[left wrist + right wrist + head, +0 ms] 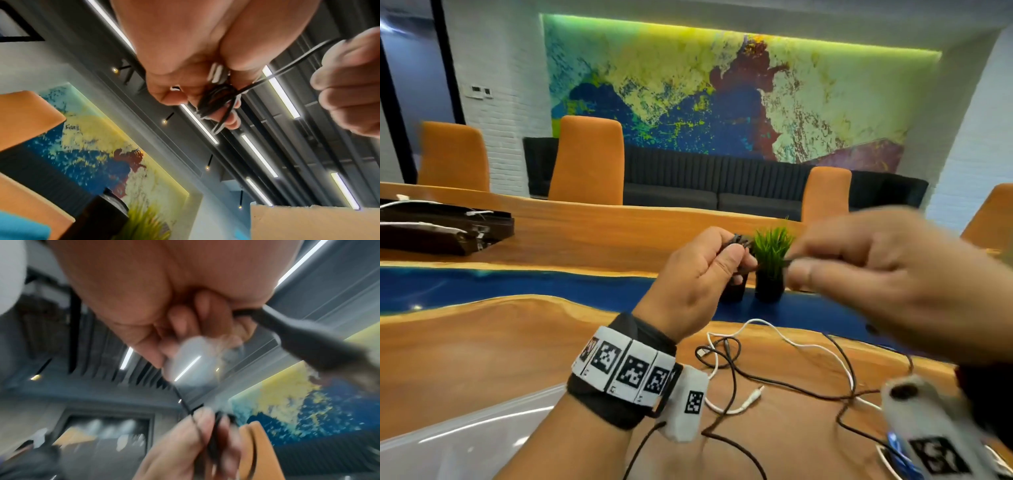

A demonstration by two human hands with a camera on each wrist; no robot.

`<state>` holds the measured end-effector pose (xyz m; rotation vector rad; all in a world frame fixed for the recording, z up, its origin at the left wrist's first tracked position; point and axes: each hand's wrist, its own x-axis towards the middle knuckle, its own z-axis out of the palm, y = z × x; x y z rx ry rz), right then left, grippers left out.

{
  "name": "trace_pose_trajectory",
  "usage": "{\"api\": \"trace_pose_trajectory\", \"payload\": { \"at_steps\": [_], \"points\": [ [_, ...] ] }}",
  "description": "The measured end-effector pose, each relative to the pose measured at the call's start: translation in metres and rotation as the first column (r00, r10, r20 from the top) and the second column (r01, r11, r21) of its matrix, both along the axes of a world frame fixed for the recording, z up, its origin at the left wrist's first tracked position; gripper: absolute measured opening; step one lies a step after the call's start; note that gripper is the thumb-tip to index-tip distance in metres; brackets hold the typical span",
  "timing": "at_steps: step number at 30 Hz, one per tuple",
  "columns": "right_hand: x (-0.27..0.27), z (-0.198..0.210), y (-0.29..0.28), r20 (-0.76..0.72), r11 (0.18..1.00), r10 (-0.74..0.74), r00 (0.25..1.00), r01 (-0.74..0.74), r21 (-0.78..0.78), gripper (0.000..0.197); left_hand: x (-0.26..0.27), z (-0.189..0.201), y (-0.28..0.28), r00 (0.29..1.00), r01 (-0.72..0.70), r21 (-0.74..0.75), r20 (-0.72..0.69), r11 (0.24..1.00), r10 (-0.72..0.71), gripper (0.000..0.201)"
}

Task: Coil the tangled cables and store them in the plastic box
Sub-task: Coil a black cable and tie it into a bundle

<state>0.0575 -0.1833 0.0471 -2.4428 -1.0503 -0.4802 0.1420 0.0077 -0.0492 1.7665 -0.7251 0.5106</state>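
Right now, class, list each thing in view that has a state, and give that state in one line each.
left hand: raised, grips the black cable coil.
black cable coil: partly wound, held above the table.
right hand: raised, blurred, pinches the coil's free strand.
white cable: loose, uncoiled on the table.
black cables: tangled, uncoiled on the table.

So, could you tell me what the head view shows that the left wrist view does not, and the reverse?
Only the head view shows the wooden table, the loose white cable and black cable tangled on it, and the clear plastic box at lower left.

Only the left wrist view shows the small black coil up close, gripped by the left hand, with ceiling lights behind.

Both show the right hand pinching the black strand running to the coil, the small plant, and the wall painting.
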Motion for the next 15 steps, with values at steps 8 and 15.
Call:
{"api": "trace_pose_trajectory", "payload": {
  "at_steps": [8,15],
  "points": [
    [0.075,-0.021,-0.039,0.004,0.928,-0.365,0.931,0.364,0.081,0.02,-0.01,0.003,-0.01,0.873,0.325,-0.256,-0.29,0.911,-0.393,0.025],
    [0.066,-0.058,-0.013,-0.179,0.969,0.027,0.983,0.018,0.245,0.028,-0.009,-0.002,-0.025,0.857,0.276,-0.281,-0.361,0.919,-0.368,0.029]
  ]
}}
